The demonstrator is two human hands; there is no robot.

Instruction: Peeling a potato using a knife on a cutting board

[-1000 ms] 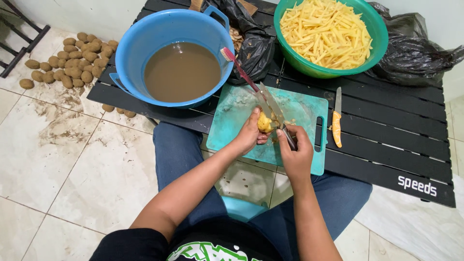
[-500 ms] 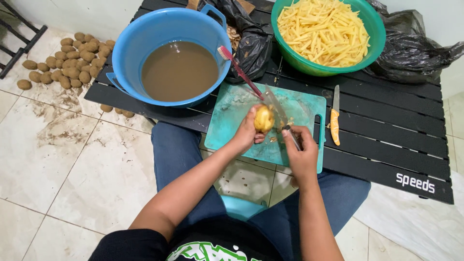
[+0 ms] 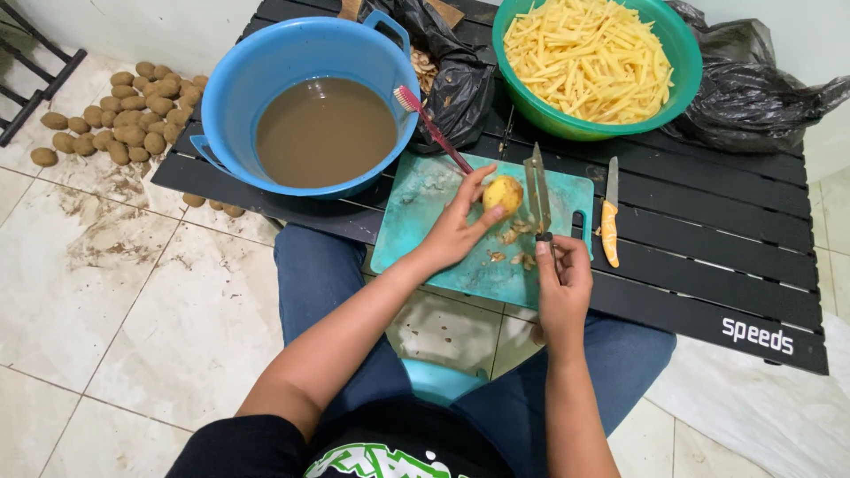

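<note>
My left hand (image 3: pixel 456 232) holds a small, partly peeled yellow potato (image 3: pixel 502 193) above a teal cutting board (image 3: pixel 416 221). My right hand (image 3: pixel 561 283) grips the handle of a metal peeler (image 3: pixel 537 188), whose blade stands upright just to the right of the potato, close to its side. Bits of peel (image 3: pixel 513 248) lie on the board under the hands.
A blue basin of brown water (image 3: pixel 323 128) holds a red toothbrush (image 3: pixel 431 128) on its rim. A green bowl of cut potato sticks (image 3: pixel 589 57) sits at the back. An orange-handled knife (image 3: pixel 610 221) lies right of the board. Black bags (image 3: pixel 753 88) and unpeeled potatoes (image 3: pixel 115 124) on the floor.
The potato has been turned in my left hand and shows more peeled yellow flesh. The peeler has drawn off to the potato's right side, blade pointing up.
</note>
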